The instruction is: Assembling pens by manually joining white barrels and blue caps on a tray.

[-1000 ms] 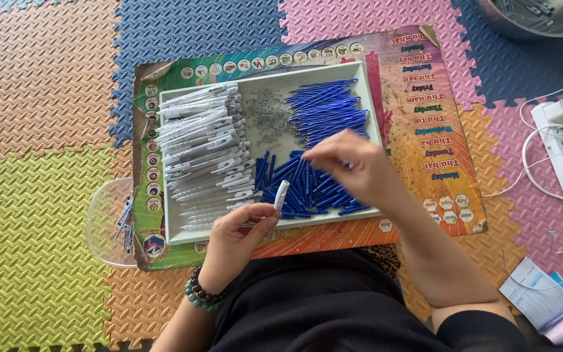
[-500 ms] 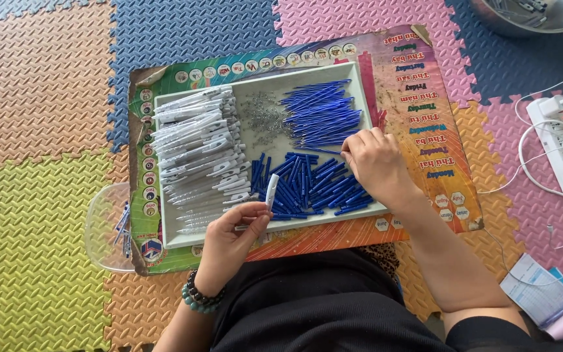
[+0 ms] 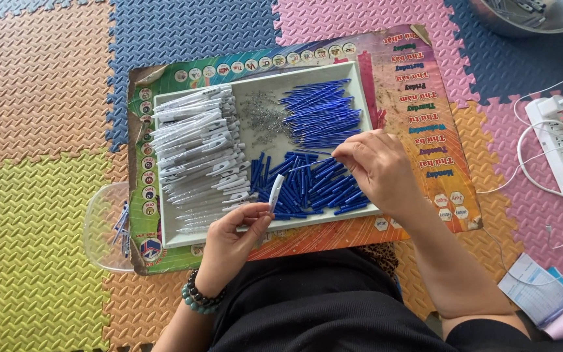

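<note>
My left hand (image 3: 229, 244) is closed around a white pen barrel (image 3: 275, 192), which I hold tilted with its open end pointing up toward my other hand. My right hand (image 3: 379, 171) pinches a thin blue refill (image 3: 309, 165) between thumb and first fingers, and the refill points toward the barrel; the two are near but not yet touching. Both hands hover over the white tray (image 3: 249, 140). Under my right hand lies the pile of short blue parts (image 3: 307, 189), just beyond its fingers lies the bundle of long blue refills (image 3: 320, 114), and beyond my left hand is the stack of white barrels (image 3: 197, 146). Between these, a little heap of small springs (image 3: 260, 117) is lying. To the left of my left wrist, a clear plastic container (image 3: 102, 228) holds a few finished pens, I think. To do this step well, I judge that I should keep the barrel steady and move only the refill, bringing its tip in one line with the opening. I should hold the refill close to its front end, so it does not bend or wobble. If the angle is wrong, the tip may catch on the rim, so a slow straight push seems better than a quick one.
</note>
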